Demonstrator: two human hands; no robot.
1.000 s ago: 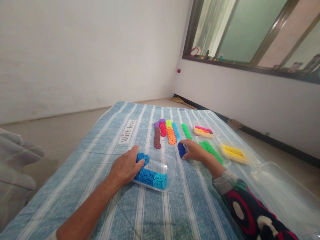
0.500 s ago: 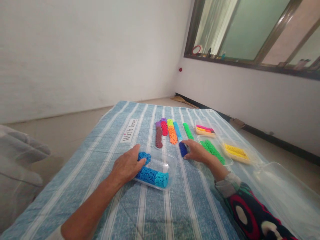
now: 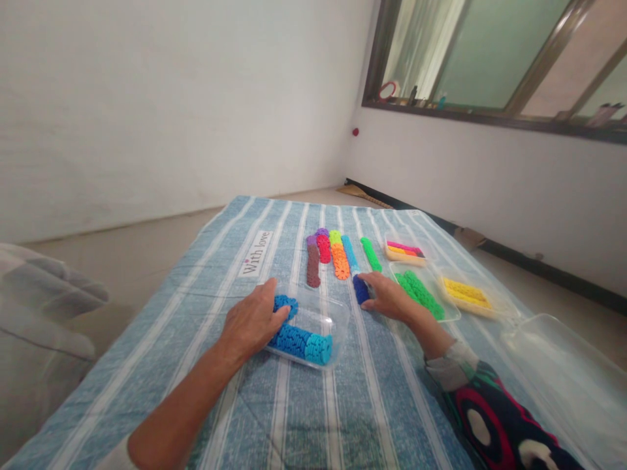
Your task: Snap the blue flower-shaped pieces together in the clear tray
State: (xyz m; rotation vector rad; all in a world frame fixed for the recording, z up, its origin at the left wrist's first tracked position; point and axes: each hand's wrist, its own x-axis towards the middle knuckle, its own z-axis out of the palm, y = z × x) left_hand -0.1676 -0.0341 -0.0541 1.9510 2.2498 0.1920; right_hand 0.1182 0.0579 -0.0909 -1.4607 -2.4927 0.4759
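Head view: your left hand grips the clear tray's near-left end, fingers curled over the blue stack inside. Right hand w/ fingers pinching navy stack on the bedsheet, just right of tray, long axis pointing away from you.

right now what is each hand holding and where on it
The left hand grips the near-left end of the clear tray holding blue pieces. The right hand pinches the dark blue stack on the cloth, fingers at its near end.
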